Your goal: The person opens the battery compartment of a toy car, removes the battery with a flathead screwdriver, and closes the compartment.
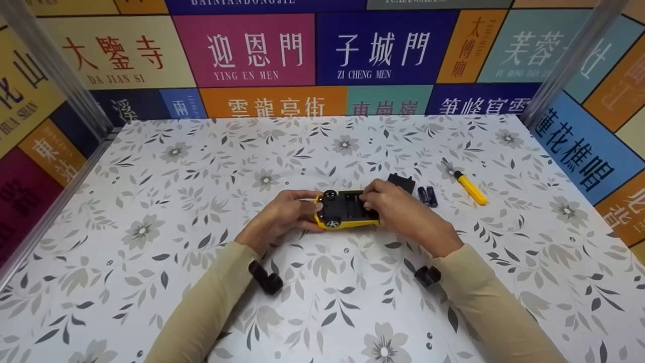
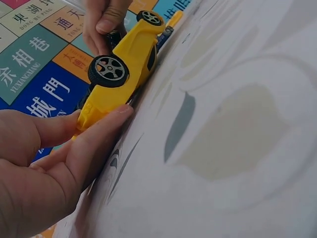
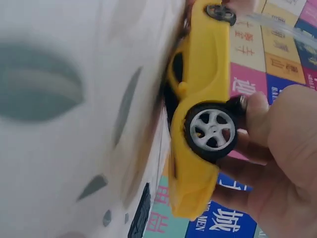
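A yellow toy car (image 1: 347,225) lies wheels up, its black underside with an open battery compartment (image 1: 355,207) facing upward. My left hand (image 1: 287,212) grips one end of the car, thumb and fingers on opposite sides of it, as the left wrist view also shows. Over the compartment, my right hand (image 1: 395,201) pinches a dark battery (image 2: 114,38), partly hidden by the thumb. In the right wrist view the battery's end (image 3: 237,104) shows beside the near wheel (image 3: 212,131).
Just beyond my right hand lies a black cover (image 1: 401,183). Two dark batteries (image 1: 427,196) rest side by side to its right. Farther right is a screwdriver (image 1: 470,188) with a yellow handle. Printed panels stand behind the floral-patterned tabletop (image 1: 312,312).
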The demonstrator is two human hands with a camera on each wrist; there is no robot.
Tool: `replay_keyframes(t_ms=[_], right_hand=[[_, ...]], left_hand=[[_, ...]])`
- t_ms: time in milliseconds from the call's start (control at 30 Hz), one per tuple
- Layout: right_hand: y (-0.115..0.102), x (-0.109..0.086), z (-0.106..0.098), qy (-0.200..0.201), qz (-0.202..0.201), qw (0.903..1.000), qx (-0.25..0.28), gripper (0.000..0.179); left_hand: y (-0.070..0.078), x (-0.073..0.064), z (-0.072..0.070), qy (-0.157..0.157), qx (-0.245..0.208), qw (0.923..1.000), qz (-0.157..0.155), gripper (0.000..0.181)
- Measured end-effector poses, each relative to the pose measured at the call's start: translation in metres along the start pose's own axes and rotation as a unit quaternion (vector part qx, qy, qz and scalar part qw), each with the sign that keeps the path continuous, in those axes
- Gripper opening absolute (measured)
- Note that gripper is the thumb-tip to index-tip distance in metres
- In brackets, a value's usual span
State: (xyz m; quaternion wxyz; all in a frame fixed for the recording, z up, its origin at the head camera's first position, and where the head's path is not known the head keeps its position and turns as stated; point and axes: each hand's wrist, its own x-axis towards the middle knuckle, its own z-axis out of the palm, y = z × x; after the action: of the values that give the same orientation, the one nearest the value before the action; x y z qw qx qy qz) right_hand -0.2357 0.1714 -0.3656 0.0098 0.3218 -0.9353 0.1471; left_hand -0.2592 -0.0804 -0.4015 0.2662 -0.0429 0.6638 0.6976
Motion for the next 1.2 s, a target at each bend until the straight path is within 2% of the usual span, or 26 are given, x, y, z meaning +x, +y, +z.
replay_keyframes(t_ms=[167, 333, 633, 967, 1200], right_hand=[[0.003, 0.001, -0.001, -0.003, 0.015, 0.9994, 0.029, 0.024], [0.004, 0.002, -0.003, -0.013, 0.023, 0.9988, 0.041, 0.024], [0.004, -0.002, -0.006, -0.013, -0.004, 0.999, 0.043, 0.025], [0.007, -0.004, -0.011, -0.027, -0.006, 0.9981, 0.055, 0.041], [0.005, -0.004, -0.013, -0.016, -0.024, 0.9984, 0.048, 0.035]], left_hand=[[0.0, 0.0, -0.001, -0.002, -0.009, 1.0, 0.002, 0.045], [0.0, 0.0, -0.001, -0.001, -0.016, 0.9999, -0.002, 0.046], [0.001, 0.0, 0.0, 0.006, -0.003, 1.0, -0.007, 0.044], [0.0, 0.001, 0.002, 0.005, 0.006, 1.0, 0.0, 0.047], [0.0, 0.001, 0.001, 0.011, 0.003, 0.9999, -0.006, 0.046]])
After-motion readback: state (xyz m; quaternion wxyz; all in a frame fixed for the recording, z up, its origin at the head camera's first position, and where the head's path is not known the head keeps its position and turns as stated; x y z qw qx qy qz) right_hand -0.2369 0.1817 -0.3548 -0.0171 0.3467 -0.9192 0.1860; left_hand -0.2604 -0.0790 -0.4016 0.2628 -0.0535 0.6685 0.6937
